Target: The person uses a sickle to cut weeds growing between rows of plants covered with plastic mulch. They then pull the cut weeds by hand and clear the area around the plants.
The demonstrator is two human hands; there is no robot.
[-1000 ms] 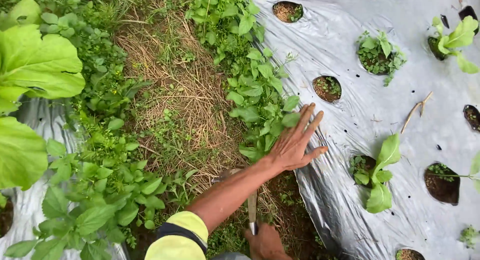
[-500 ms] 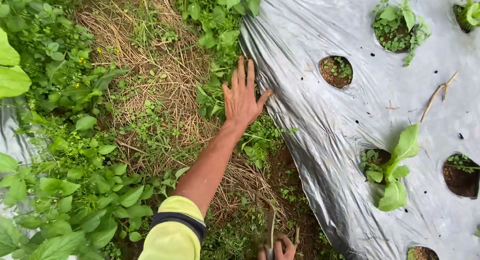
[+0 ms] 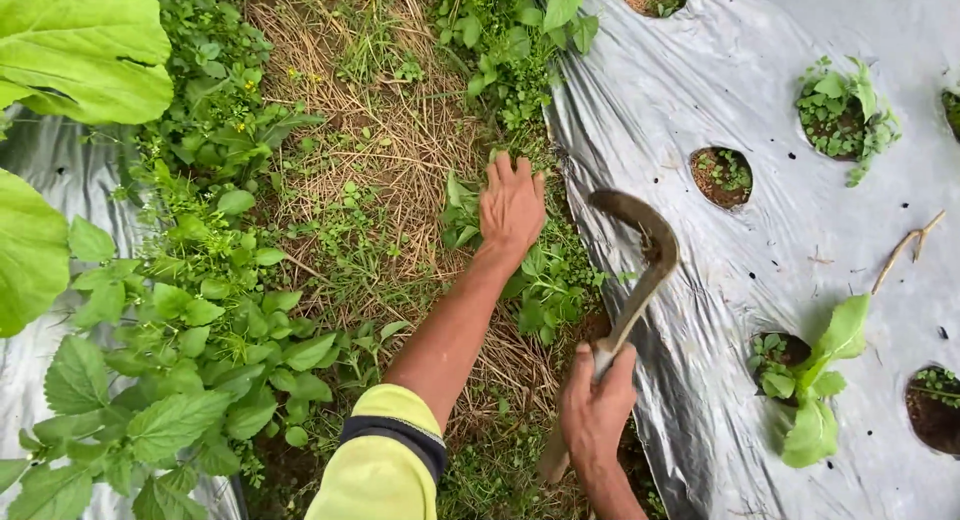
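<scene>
Left hand (image 3: 511,206) is extended forward on a nearly straight arm, palm down, fingers curled into a clump of low green weeds (image 3: 530,270) at the edge of the straw-covered furrow (image 3: 400,150) — closed on the leaves, though how firm the hold is cannot be told. A yellow sleeve with a dark cuff (image 3: 388,455) covers the upper forearm.

Right hand (image 3: 597,405) sits low in the view, fist wrapped fully around the handle of a sickle (image 3: 640,260). The tool is raised above the ground, tilted up and away from the body; its curved blade is dark, rust-stained and hooks over toward the left hand, tip just beside but not touching it.

The weeds lie between the furrow and the silver plastic mulch sheet (image 3: 740,90) — the sheet's crumpled edge runs just right of the clump. Round planting holes in the sheet hold soil and small growth; a leafy seedling (image 3: 820,380) stands in one near the right hand.
</scene>
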